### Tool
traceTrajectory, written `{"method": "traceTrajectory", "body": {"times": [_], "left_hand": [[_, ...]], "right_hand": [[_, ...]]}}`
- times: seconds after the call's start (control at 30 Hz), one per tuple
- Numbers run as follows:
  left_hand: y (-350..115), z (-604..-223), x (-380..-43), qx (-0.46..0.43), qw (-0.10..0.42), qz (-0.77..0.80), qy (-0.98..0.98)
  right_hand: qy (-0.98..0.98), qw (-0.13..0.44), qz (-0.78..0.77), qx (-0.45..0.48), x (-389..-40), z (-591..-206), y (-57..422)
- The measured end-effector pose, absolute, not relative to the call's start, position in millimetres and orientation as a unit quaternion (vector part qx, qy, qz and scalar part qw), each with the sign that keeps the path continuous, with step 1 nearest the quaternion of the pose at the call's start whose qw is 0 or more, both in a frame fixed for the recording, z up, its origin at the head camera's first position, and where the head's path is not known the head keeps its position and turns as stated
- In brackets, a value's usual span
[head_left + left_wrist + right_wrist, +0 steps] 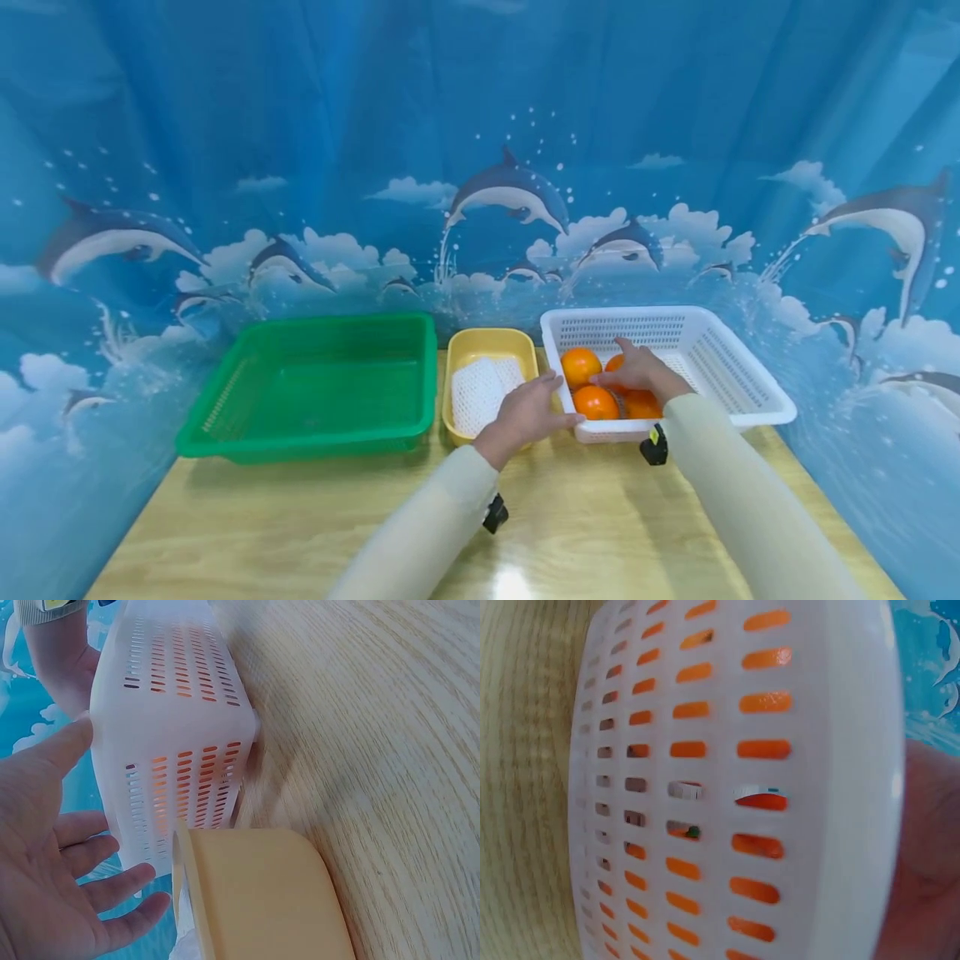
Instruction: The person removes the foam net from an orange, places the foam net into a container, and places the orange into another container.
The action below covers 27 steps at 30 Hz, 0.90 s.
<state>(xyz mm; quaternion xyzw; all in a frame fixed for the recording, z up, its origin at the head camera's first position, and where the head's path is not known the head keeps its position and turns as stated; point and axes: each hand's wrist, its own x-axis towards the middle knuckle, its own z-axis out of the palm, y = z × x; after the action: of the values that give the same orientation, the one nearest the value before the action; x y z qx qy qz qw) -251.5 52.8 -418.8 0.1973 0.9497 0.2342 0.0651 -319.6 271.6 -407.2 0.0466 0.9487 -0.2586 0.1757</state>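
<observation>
Several oranges (596, 403) lie in the near left part of the white basket (750, 375). My right hand (641, 372) reaches in over the rim, its thumb and forefinger on either side of one orange (615, 363); its other fingers are hidden. The right wrist view shows oranges through the slots of the basket wall (712, 772). At the basket's near left corner, my left hand (528, 410) touches the rim with thumb and fingers spread. In the left wrist view the left hand's thumb (71, 742) meets the rim, and its loose fingers hang over the yellow tub's edge.
Left of the basket stands the yellow tub (491, 337), holding white foam net sleeves (480, 396). A large green basket (315, 442) is farther left. All sit on a wooden table (300, 525) before a blue dolphin-print curtain (360, 125).
</observation>
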Motion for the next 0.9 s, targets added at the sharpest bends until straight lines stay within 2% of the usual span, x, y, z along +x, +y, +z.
{"method": "traceTrajectory", "body": {"times": [0.27,0.53,0.7,0.9], "left_hand": [[56.2,-423.5,-247.1,0.21,0.048,0.163,0.963],[46.5,-424.1,-242.9,0.193,0.005,0.131,0.972],[26.2,-417.2,-240.9,0.194,-0.022,0.123,0.973],[-7.9,-413.7,-234.3,0.142,-0.049,0.078,0.986]], "right_hand": [[0.956,0.139,-0.257,0.003,-305.0,-413.6,277.2],[0.962,0.04,-0.261,-0.077,-283.0,-407.3,253.1],[0.959,-0.024,-0.257,-0.119,-262.7,-404.8,234.1],[0.96,-0.075,-0.225,-0.148,-235.6,-413.6,203.1]]}}
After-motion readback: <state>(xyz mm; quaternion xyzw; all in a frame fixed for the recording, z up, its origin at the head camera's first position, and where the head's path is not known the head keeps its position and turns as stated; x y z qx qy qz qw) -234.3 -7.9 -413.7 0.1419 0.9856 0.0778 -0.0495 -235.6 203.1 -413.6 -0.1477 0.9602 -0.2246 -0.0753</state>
